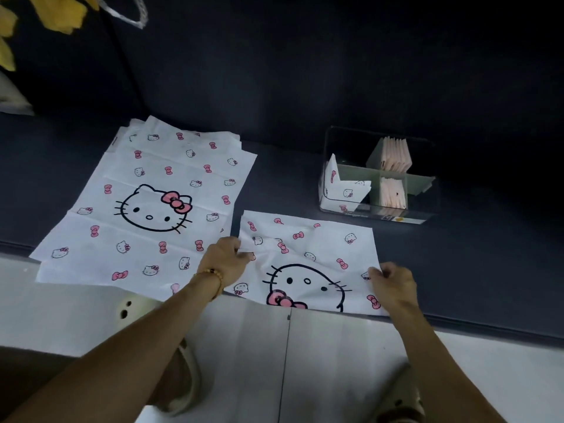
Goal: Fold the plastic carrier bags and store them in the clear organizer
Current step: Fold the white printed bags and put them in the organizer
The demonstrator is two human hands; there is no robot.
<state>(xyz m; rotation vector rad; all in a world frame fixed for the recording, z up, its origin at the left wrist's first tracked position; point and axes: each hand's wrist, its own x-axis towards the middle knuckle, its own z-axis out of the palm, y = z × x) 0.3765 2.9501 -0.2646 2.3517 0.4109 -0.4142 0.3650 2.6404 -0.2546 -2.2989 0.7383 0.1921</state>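
A white carrier bag (308,254) printed with a cat face and pink bows lies flat on the dark seat cushion in front of me, upside down to my view. My left hand (224,261) pinches its left edge. My right hand (393,285) pinches its right edge. To the left lies a stack of several flat bags of the same print (146,203). The clear organizer (378,175) stands at the back right, holding folded white printed bags in its left compartments and pale pink folded bags in its middle ones.
The dark sofa backrest (305,71) rises behind the cushion. Yellow leaves (39,13) hang at the top left. White tiled floor (305,361) and my sandalled feet (183,383) lie below the cushion's front edge.
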